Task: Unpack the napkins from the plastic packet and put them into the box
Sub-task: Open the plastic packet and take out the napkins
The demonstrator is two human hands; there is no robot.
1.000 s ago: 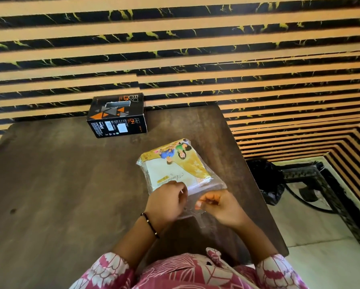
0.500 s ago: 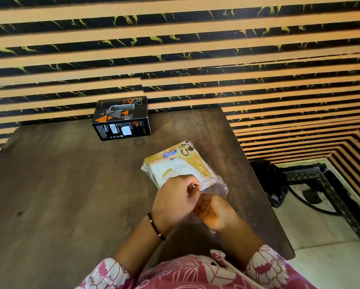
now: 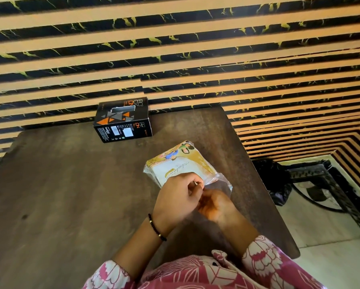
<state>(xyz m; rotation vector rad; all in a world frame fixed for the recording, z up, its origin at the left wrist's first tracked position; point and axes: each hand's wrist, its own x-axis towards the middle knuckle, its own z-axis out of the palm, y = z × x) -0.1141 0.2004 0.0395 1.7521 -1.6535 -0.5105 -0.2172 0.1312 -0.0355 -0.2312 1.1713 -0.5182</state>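
Table (image 3: 60, 184): dark wood, its far edge against a striped wall; it carries every item listed here.

Box (image 3: 123, 119): black carton with orange triangles, at the far edge of the table near the wall, closed as far as can be seen. It stands well apart from the hands, probably set aside as the destination until the napkins are free.

Left hand (image 3: 178, 198): a beaded bracelet at the wrist. Fingers curl inward and appear to pinch the near, loose end of the plastic packet, likely to anchor one side of the film.

Plastic packet (image 3: 181, 163): clear wrapper with a printed yellow and white face, lying flat on the table just beyond the hands. The napkins inside are not yet out. Its slack open flap points toward the person, which suits pulling the mouth apart.

Right hand (image 3: 215, 205): touching the left hand, partly hidden behind it. Fingers are bent toward the same flap; their exact hold cannot be told.
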